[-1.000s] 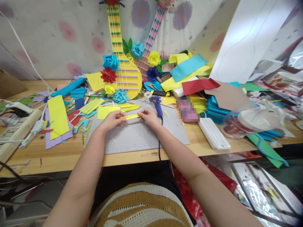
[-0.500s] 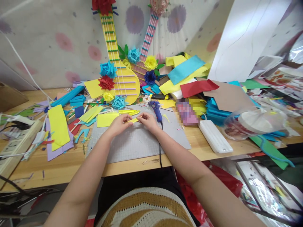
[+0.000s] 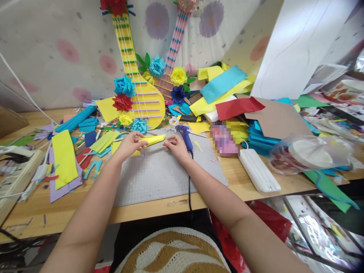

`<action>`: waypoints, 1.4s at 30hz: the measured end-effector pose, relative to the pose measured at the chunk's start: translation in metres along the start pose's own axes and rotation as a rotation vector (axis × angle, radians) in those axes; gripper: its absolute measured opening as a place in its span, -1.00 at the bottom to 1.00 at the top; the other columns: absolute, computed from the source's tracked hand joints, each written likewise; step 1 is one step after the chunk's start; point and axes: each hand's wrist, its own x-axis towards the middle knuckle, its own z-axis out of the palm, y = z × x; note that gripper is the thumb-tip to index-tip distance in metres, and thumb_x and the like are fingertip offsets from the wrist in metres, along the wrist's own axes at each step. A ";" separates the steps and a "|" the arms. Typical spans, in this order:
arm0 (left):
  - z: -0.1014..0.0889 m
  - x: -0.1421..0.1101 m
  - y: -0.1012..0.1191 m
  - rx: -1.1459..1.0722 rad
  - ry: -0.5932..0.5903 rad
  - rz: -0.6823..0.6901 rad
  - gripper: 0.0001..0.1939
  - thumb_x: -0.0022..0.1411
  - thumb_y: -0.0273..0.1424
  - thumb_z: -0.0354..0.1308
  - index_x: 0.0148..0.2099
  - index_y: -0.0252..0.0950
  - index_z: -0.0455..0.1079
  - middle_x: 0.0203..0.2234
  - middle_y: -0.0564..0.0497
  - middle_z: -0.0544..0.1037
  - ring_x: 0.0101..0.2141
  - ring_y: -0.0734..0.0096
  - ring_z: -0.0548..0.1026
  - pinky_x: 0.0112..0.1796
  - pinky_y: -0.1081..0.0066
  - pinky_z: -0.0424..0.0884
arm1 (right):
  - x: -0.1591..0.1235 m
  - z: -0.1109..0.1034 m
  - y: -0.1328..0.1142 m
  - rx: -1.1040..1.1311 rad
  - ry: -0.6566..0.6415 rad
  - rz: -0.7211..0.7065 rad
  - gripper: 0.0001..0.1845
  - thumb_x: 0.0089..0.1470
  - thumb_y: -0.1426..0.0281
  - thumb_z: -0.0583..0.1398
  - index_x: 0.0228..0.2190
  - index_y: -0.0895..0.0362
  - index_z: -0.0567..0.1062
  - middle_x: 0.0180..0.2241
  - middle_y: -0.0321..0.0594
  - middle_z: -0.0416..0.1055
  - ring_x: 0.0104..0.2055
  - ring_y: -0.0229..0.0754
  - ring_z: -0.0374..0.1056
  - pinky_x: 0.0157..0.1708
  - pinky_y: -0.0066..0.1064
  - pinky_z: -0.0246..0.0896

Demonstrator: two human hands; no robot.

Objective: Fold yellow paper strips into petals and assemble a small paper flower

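Note:
My left hand pinches one end of a folded yellow paper strip above the grey cutting mat. The strip's other end points toward my right hand. The right fingers are closed together just beyond that end; a thin sliver seems to show at the fingertips, too small to name. A blue glue gun lies right beside my right hand, its black cord running down over the table edge. Under my left hand a yellow paper sheet is partly covered.
Behind stand a yellow paper lute with paper flowers and a pink one. Coloured paper is heaped at the back right. A white box-shaped device and a bagged tub sit right; a power strip lies left.
My hands have moved apart: the left has shifted left with the yellow strip, and the right has come off the strip's end. The view has shifted slightly.

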 end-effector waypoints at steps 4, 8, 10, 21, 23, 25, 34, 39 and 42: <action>-0.002 0.018 0.001 0.083 0.105 -0.099 -0.59 -0.18 -0.23 0.27 -0.30 -0.28 0.20 -0.50 0.01 0.53 -0.53 0.45 0.44 -0.54 0.49 0.29 | 0.002 -0.002 0.003 -0.016 0.062 -0.027 -0.85 -0.11 0.38 0.15 -0.44 0.09 0.25 -0.55 -0.39 0.40 -0.53 -0.39 0.29 -0.52 -0.53 0.17; -0.004 0.031 0.000 0.556 0.154 -0.082 -0.61 -0.14 -0.23 0.27 -0.24 -0.26 0.32 -0.39 -0.01 0.54 -0.44 0.35 0.46 -0.42 0.40 0.31 | 0.000 -0.004 0.005 -0.123 0.058 -0.065 -0.88 -0.09 0.40 0.14 -0.43 0.09 0.27 -0.54 -0.39 0.41 -0.56 -0.39 0.25 -0.51 -0.51 0.15; -0.010 0.031 -0.001 0.751 0.279 0.027 -0.68 -0.05 -0.20 0.21 -0.24 -0.24 0.37 -0.28 -0.04 0.51 -0.35 0.30 0.45 -0.33 0.35 0.32 | -0.002 -0.005 0.004 -0.166 0.061 -0.076 -0.89 -0.09 0.40 0.13 -0.42 0.09 0.28 -0.54 -0.38 0.41 -0.53 -0.37 0.27 -0.48 -0.49 0.16; -0.041 -0.022 -0.047 0.966 0.067 0.399 -0.72 0.01 -0.17 0.13 -0.30 -0.26 0.36 -0.27 -0.06 0.45 -0.17 0.21 0.39 -0.14 0.29 0.31 | -0.012 -0.003 -0.003 -0.403 -0.008 -0.140 -0.92 -0.10 0.50 0.11 -0.46 0.10 0.31 -0.51 -0.35 0.40 -0.45 -0.31 0.33 -0.34 -0.41 0.20; -0.043 -0.027 -0.055 1.021 0.045 0.435 -0.76 0.11 -0.21 0.03 -0.30 -0.26 0.35 -0.28 -0.07 0.46 -0.20 0.23 0.41 -0.17 0.29 0.32 | -0.013 -0.003 -0.003 -0.417 -0.007 -0.147 -0.92 -0.10 0.50 0.12 -0.47 0.10 0.31 -0.51 -0.34 0.40 -0.44 -0.31 0.33 -0.33 -0.40 0.20; -0.044 -0.029 -0.059 1.075 0.048 0.458 -0.77 0.17 -0.27 -0.07 -0.31 -0.27 0.35 -0.29 -0.07 0.48 -0.23 0.25 0.42 -0.20 0.30 0.32 | -0.014 -0.004 -0.004 -0.422 -0.011 -0.148 -0.93 -0.09 0.50 0.12 -0.47 0.10 0.31 -0.51 -0.35 0.39 -0.44 -0.30 0.33 -0.33 -0.40 0.19; -0.041 -0.027 -0.063 1.012 0.173 0.400 -0.74 0.16 -0.31 -0.08 -0.31 -0.25 0.42 -0.26 -0.06 0.53 -0.21 0.27 0.45 -0.20 0.34 0.34 | -0.017 -0.009 0.002 -0.479 -0.002 -0.199 -0.92 -0.10 0.51 0.09 -0.47 0.10 0.33 -0.52 -0.36 0.41 -0.45 -0.31 0.31 -0.37 -0.43 0.15; -0.041 -0.031 -0.061 1.018 0.129 0.418 -0.73 0.12 -0.30 -0.03 -0.22 -0.26 0.43 -0.18 -0.06 0.52 -0.14 0.25 0.44 -0.12 0.33 0.33 | -0.017 -0.008 0.005 -0.512 0.014 -0.217 -0.91 -0.11 0.52 0.09 -0.48 0.10 0.34 -0.52 -0.36 0.41 -0.44 -0.30 0.32 -0.38 -0.43 0.14; -0.046 -0.032 -0.058 1.119 0.039 0.437 -0.67 0.09 -0.38 -0.04 -0.10 -0.27 0.39 -0.11 -0.07 0.49 -0.08 0.26 0.42 -0.07 0.35 0.31 | -0.017 -0.007 0.006 -0.519 0.027 -0.229 -0.92 -0.11 0.50 0.10 -0.48 0.10 0.34 -0.52 -0.36 0.41 -0.44 -0.29 0.32 -0.37 -0.42 0.15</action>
